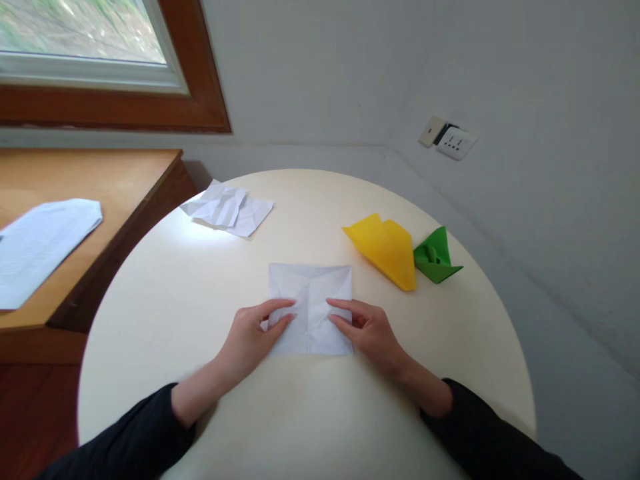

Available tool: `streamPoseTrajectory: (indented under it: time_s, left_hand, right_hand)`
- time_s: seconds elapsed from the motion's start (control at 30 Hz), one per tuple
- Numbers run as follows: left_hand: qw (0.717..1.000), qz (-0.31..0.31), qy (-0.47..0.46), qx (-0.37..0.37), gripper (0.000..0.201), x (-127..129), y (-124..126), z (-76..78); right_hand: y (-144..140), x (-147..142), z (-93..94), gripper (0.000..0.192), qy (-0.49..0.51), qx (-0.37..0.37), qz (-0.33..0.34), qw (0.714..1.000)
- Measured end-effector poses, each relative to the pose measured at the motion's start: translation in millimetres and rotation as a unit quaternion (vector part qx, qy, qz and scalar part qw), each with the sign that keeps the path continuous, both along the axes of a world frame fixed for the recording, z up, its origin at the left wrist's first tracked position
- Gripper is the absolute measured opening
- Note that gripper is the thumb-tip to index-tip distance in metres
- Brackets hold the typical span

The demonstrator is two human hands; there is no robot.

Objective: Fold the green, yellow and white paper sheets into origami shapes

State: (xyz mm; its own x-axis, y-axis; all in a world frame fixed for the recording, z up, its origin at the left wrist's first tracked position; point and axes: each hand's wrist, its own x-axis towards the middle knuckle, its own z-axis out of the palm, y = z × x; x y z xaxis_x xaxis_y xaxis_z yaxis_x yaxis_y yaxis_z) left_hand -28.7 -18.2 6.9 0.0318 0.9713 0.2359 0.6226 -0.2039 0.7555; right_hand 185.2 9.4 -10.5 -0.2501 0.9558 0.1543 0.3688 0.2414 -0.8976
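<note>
Head view. 1 round cream bench [200, 373]. 1 creased white paper sheet [310, 293], folded to a rectangle, at bench centre near the front edge. 2 hands on it: left hand [253, 340] on the lower left corner, fingers [283, 305] together and pressed flat on the sheet; right hand [367, 330] on the lower right corner, fingers [343, 305] likewise pressed flat. 1 crumpled white paper [227, 208] at the far left. 1 yellow folded paper model [385, 250] touching 1 green folded paper model [435, 257], far right. 1 wooden side desk [100, 180] bearing 1 printed sheet [40, 247]. 1 wall socket [455, 142].
</note>
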Motion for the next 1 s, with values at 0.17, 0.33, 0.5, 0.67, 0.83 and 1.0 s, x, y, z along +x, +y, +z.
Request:
streamPoseTrajectory:
  time_s: [0.17, 0.33, 0.5, 0.67, 0.83, 1.0]
  left_hand:
    - [1.0, 0.011, -0.01, -0.005, 0.019, -0.4, -0.4, 0.6]
    - [0.999, 0.023, -0.032, -0.013, 0.02, -0.2, -0.4, 1.1]
    - [0.998, 0.03, -0.053, -0.018, 0.021, 0.7, 0.4, 2.9]
    - [0.997, 0.037, -0.063, -0.035, 0.023, 0.3, 0.2, 3.9]
    - [0.995, 0.035, -0.087, -0.044, 0.023, 0.5, 0.3, 2.0]
    - [0.994, 0.022, -0.098, -0.049, 0.025, 0.1, -0.3, -2.7]
  right_hand:
    - [-0.7, -0.9, 2.7, 0.025, 0.013, -0.003, -0.018, 1.0]
    - [-1.3, -1.4, 5.0, 0.022, 0.027, -0.003, -0.027, 0.999]
    - [-1.4, -1.1, 4.8, 0.022, 0.036, -0.012, -0.03, 0.999]
    - [-1.7, -0.6, 3.7, 0.022, 0.047, -0.023, -0.031, 0.998]
    - [-1.8, 0.0, 4.5, 0.022, 0.035, -0.012, -0.029, 0.999]
    - [-3.7, -1.5, 5.9, 0.024, 0.021, 0.015, -0.022, 0.999]
